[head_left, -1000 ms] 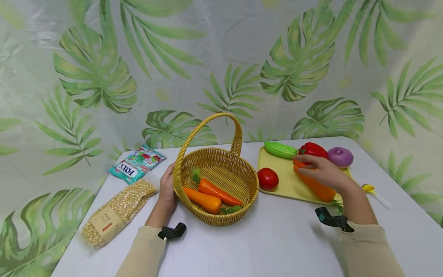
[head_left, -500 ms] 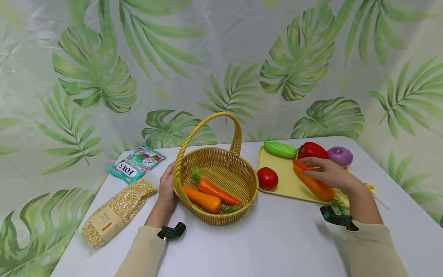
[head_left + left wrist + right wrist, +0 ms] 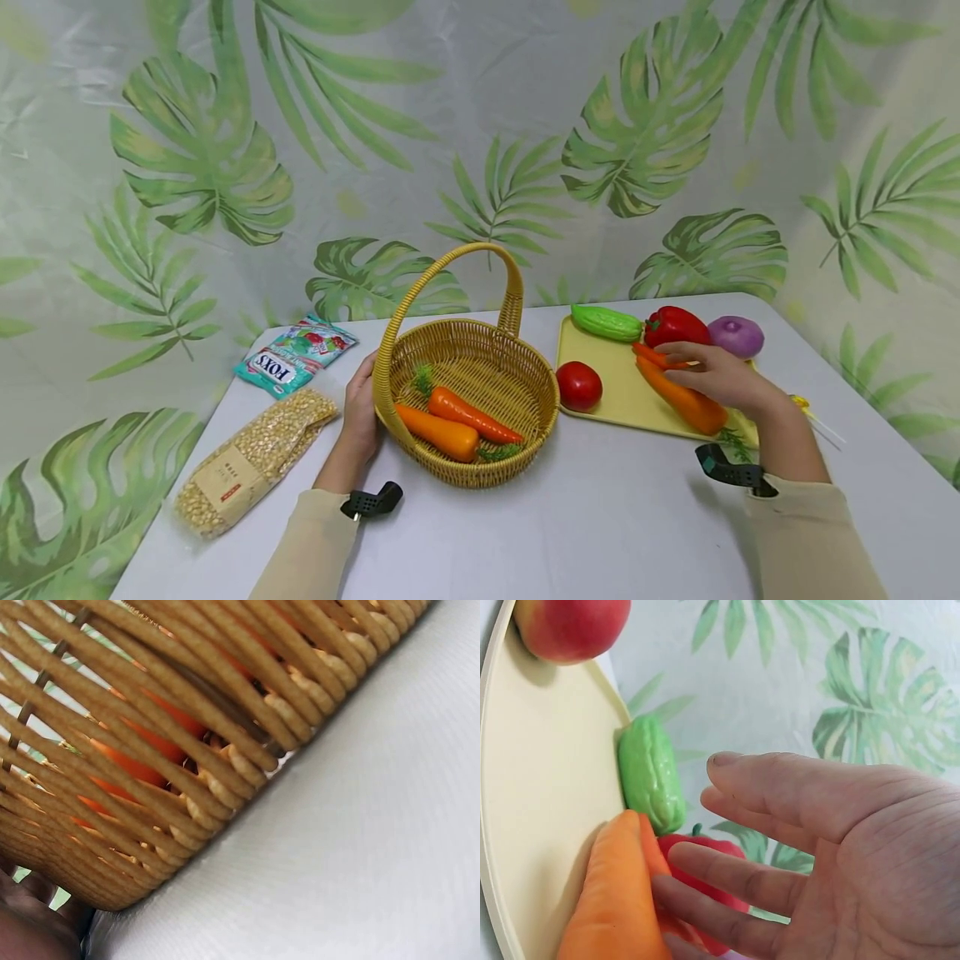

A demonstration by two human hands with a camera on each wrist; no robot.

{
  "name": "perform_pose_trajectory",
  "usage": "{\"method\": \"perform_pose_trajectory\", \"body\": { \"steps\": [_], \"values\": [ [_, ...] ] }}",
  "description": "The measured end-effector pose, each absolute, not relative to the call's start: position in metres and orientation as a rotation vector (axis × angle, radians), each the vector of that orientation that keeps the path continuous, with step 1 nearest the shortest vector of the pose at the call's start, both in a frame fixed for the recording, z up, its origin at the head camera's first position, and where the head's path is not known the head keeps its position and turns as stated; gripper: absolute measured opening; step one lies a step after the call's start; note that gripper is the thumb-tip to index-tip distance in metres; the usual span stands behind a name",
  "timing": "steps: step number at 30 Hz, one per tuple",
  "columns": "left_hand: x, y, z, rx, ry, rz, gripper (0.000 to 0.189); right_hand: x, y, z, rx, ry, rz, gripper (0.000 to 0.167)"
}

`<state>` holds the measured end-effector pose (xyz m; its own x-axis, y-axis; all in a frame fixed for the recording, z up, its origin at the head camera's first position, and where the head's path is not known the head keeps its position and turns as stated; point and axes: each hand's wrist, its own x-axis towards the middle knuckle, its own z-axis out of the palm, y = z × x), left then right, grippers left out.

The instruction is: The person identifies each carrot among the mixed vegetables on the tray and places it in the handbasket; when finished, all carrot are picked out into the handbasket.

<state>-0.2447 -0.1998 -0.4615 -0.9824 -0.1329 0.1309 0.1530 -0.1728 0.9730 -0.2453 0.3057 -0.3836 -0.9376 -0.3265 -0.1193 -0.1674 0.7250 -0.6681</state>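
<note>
Head view: one wicker basket (image 3: 480,350) stands upright on the white table (image 3: 600,517), between the two hands. The left hand (image 3: 362,412) touches the outer left wall of the basket, beside the base of the arched handle. Its fingertips are hidden behind the weave, so whether this grip is curled or straight cannot be told. The left wrist view shows part of the same hand against the weave; orange shows through the gaps.

Basket contents: a red-orange carrot (image 3: 474,415) and a yellow-orange carrot (image 3: 438,432), side by side, leafy ends in opposite directions.

The right hand (image 3: 716,377) is located over the yellow tray (image 3: 618,396), just beside the large carrot (image 3: 686,400) and the slim carrot (image 3: 652,357). Its grip is spread: fingers extended, thumb apart, nothing held. Contact between fingers and carrots cannot be confirmed. Both carrots lie on the tray next to each other; the greens of the large carrot point toward the near right corner.

Other tray items: a red tomato (image 3: 579,386) at the left edge; a green gourd (image 3: 606,322), a red pepper (image 3: 677,327) and a purple onion (image 3: 737,336) in a row along the far edge.

Right of the tray: a yellow lollipop (image 3: 802,406). Left of the basket: a bag of corn kernels (image 3: 255,458), with a teal candy bag (image 3: 295,354) behind it.
</note>
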Motion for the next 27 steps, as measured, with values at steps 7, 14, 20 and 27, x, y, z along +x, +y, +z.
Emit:
{"method": "perform_pose_trajectory", "body": {
  "steps": [7,14,20,27],
  "values": [
    [-0.244,-0.200,-0.461,-0.029,-1.898,-2.271,0.042,-0.249,0.306,-0.390,-0.396,2.681,-1.010,0.053],
    [-0.244,-0.200,-0.460,-0.032,-1.901,-2.266,0.041,-0.252,0.307,-0.395,-0.430,2.689,-0.945,0.053],
    [-0.244,-0.200,-0.460,-0.031,-1.890,-2.272,0.041,-0.254,0.307,-0.397,-0.449,2.680,-0.886,0.049],
    [-0.245,-0.199,-0.461,-0.035,-1.876,-2.276,0.041,-0.255,0.307,-0.400,-0.445,2.666,-0.880,0.045]
  ]
}}
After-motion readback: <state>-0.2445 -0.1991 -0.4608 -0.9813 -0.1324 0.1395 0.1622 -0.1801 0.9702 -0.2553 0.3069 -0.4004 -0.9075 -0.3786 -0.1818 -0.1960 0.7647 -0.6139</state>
